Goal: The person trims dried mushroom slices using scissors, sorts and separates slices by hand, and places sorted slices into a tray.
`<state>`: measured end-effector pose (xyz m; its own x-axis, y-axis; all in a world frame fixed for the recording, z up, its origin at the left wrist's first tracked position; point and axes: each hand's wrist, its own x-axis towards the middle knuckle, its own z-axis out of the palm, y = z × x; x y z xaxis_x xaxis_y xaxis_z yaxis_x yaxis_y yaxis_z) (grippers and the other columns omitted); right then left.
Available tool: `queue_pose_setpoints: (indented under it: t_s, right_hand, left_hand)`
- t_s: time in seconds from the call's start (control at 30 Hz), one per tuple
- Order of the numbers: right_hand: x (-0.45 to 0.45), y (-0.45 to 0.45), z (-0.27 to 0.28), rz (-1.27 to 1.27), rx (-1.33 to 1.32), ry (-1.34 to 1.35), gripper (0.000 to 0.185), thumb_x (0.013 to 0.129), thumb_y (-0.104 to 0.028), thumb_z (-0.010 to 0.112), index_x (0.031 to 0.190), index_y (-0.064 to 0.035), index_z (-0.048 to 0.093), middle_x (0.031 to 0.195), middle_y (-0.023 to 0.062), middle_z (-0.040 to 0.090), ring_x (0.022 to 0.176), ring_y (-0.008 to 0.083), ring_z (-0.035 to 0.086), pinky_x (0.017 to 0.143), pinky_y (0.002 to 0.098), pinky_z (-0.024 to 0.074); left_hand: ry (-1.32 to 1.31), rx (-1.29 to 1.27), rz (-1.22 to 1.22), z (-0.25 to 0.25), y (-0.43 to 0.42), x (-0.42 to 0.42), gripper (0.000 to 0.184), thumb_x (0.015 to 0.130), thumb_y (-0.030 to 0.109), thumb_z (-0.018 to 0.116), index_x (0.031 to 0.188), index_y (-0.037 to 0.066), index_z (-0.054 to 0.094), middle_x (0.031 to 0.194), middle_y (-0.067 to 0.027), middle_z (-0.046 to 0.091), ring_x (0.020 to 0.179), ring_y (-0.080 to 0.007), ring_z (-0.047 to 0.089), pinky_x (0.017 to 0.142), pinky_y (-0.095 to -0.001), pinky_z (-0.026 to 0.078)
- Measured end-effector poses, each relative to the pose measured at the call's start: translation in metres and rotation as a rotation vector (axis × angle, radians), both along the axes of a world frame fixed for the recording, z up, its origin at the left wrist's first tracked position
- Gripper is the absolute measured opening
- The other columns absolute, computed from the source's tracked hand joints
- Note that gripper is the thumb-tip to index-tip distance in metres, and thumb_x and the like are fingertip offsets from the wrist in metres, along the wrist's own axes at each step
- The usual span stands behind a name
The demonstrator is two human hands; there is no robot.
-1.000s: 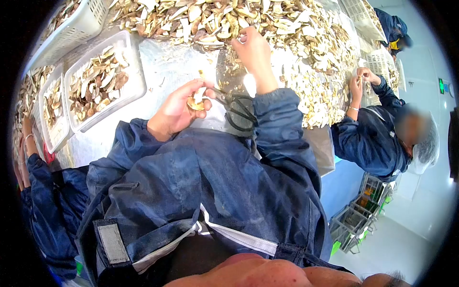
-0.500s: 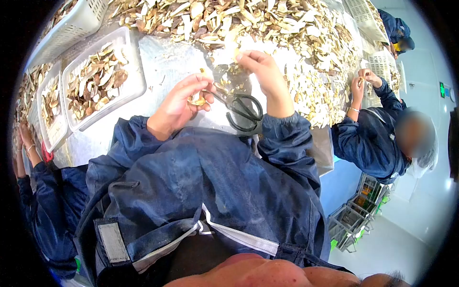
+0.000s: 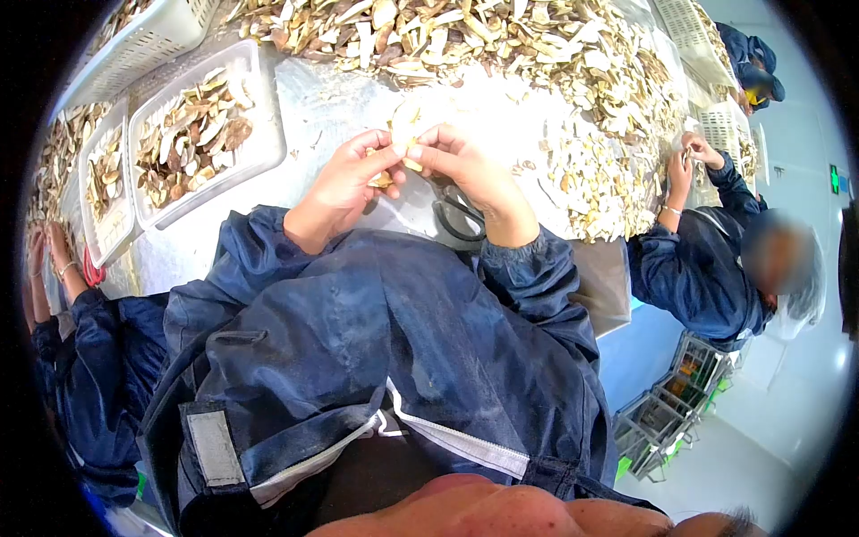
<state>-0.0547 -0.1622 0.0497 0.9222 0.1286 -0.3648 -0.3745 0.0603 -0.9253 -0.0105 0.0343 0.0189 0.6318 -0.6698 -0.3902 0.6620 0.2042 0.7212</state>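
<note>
My left hand [image 3: 338, 186] and my right hand [image 3: 476, 172] meet above the table, fingertips pinched together on a pale mushroom slice [image 3: 405, 125]. Another yellowish mushroom piece [image 3: 380, 180] is tucked under the curled fingers of my left hand. Black-handled scissors [image 3: 455, 220] lie on the metal table, partly covered by my right hand and wrist; their blades are hidden. Just beyond my hands spreads a large heap of mushroom slices [image 3: 429, 45], brown and cream.
To the left stand a clear tray [image 3: 273, 148] and a narrower tray [image 3: 107, 251], both with mushroom slices. White baskets [image 3: 148, 58] stand at the table's far corners. Co-workers' hands [image 3: 684, 166] are at the right, others [image 3: 55, 255] at the left.
My right hand has come left and down from near the heap to meet my left hand. It now covers part of the scissors. The view has shifted slightly.
</note>
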Motion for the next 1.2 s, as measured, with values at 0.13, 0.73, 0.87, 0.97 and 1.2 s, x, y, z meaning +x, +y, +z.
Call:
queue_pose_setpoints:
  t_s: [0.13,0.73,0.87,0.97,1.2]
  right_hand:
    - [-0.001,-0.003,-0.008,-0.005,-0.006,0.007,0.019,0.092,-0.020,0.072,0.095,-0.0018,0.068,0.081,-0.0025,0.064,0.070,0.0050,0.055,0.061,0.0200,0.0416]
    - [-0.002,-0.016,-0.001,-0.223,-0.395,-0.245,0.027,0.093,-0.026,0.068,0.094,0.0006,0.068,0.077,0.0003,0.063,0.070,0.0072,0.055,0.062,0.0231,0.0438]
    - [0.003,-0.011,-0.008,-0.149,-0.083,-0.153,0.025,0.094,-0.026,0.069,0.089,-0.0014,0.066,0.074,-0.0007,0.061,0.067,0.0065,0.053,0.061,0.0219,0.0415]
    - [0.004,-0.008,-0.008,-0.098,-0.034,-0.058,0.023,0.094,-0.024,0.069,0.086,-0.0036,0.065,0.072,-0.0016,0.060,0.066,0.0054,0.051,0.060,0.0211,0.0399]
    - [-0.002,-0.006,-0.007,-0.112,0.095,0.017,0.019,0.093,-0.022,0.068,0.085,-0.0046,0.065,0.072,-0.0014,0.061,0.066,0.0051,0.053,0.061,0.0205,0.0394]
  left_hand:
    - [0.001,0.012,-0.014,0.002,0.000,-0.001,0.023,0.098,0.025,0.063,0.109,0.004,0.061,0.082,-0.0032,0.062,0.068,-0.0098,0.059,0.059,-0.0215,0.048]
    - [-0.011,0.058,-0.062,0.001,0.000,0.000,0.018,0.098,0.022,0.061,0.103,0.005,0.061,0.078,-0.0025,0.061,0.066,-0.0104,0.059,0.058,-0.0239,0.050]
    - [-0.027,0.085,-0.105,0.008,-0.004,-0.005,0.018,0.099,0.023,0.061,0.103,0.006,0.061,0.082,-0.0017,0.061,0.070,-0.0103,0.060,0.058,-0.0251,0.051]
    - [-0.033,0.090,-0.125,0.014,-0.003,-0.006,0.018,0.099,0.024,0.061,0.103,0.006,0.062,0.085,-0.0012,0.060,0.071,-0.0096,0.060,0.058,-0.0247,0.051]
    - [-0.046,0.055,-0.112,0.007,-0.003,-0.005,0.020,0.099,0.027,0.062,0.102,0.007,0.062,0.084,-0.0005,0.059,0.071,-0.0081,0.059,0.056,-0.0231,0.050]
